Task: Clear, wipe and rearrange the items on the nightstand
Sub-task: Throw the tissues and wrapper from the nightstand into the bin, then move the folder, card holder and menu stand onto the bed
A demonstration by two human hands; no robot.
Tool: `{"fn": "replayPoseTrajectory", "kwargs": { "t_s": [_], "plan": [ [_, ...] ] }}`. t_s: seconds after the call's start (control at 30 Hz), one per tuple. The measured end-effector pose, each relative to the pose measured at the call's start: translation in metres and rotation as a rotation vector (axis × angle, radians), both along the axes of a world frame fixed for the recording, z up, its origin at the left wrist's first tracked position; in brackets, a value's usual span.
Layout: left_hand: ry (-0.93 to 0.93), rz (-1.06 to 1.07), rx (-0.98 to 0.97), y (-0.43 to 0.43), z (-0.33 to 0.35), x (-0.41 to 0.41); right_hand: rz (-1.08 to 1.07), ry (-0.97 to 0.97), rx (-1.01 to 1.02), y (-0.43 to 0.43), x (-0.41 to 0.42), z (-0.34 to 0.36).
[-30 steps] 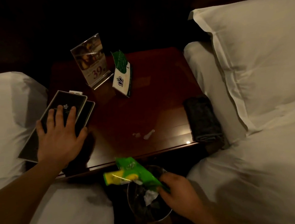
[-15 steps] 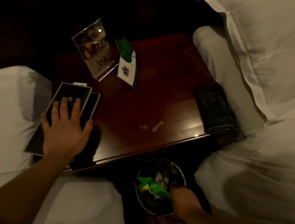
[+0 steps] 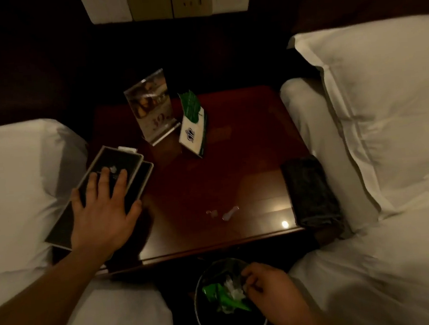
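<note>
The dark red nightstand [image 3: 245, 139] stands between two beds. My left hand [image 3: 101, 213] rests flat, fingers spread, on a stack of black folders [image 3: 120, 160] at its left edge. My right hand [image 3: 268, 287] hovers over the round waste bin [image 3: 199, 288] below the front edge, its fingers loosely curled. A green wrapper [image 3: 220, 295] lies inside the bin among crumpled white litter, just left of those fingers. Two small pale scraps [image 3: 229, 213] lie near the nightstand's front. A dark folded cloth [image 3: 312, 192] lies along its right edge.
A clear acrylic sign stand [image 3: 151, 108] and a green-and-white tent card [image 3: 193, 130] stand at the back of the nightstand. White pillows [image 3: 385, 111] and bedding flank it on both sides. A socket panel [image 3: 168, 0] is on the wall behind.
My right hand carried the green wrapper down from the nightstand's front edge into the bin, where the wrapper now lies. My left hand stayed on the folders.
</note>
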State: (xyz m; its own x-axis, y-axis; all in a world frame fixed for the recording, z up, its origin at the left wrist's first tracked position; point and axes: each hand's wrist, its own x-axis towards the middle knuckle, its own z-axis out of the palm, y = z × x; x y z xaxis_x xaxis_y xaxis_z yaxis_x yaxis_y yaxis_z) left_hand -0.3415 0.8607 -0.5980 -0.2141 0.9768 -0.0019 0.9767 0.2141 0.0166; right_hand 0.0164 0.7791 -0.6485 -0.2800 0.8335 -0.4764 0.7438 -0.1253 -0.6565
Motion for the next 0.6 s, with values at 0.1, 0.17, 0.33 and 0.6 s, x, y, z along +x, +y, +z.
{"fn": "replayPoseTrajectory", "kwargs": {
  "t_s": [0.1, 0.17, 0.33, 0.6],
  "plan": [
    [-0.103, 0.026, 0.019, -0.001, 0.009, -0.001, 0.012, 0.082, 0.084, 0.025, -0.026, 0.031],
    [-0.167, 0.034, 0.051, 0.0, 0.015, -0.004, 0.006, 0.132, 0.163, 0.046, -0.05, 0.05],
    [-0.314, 0.097, -0.035, 0.009, 0.031, -0.028, 0.006, 0.198, 0.271, 0.116, -0.111, 0.094],
    [-0.632, 0.498, -0.198, -0.005, 0.043, -0.076, -0.336, 0.195, 0.234, 0.218, -0.163, 0.134]
  ]
}}
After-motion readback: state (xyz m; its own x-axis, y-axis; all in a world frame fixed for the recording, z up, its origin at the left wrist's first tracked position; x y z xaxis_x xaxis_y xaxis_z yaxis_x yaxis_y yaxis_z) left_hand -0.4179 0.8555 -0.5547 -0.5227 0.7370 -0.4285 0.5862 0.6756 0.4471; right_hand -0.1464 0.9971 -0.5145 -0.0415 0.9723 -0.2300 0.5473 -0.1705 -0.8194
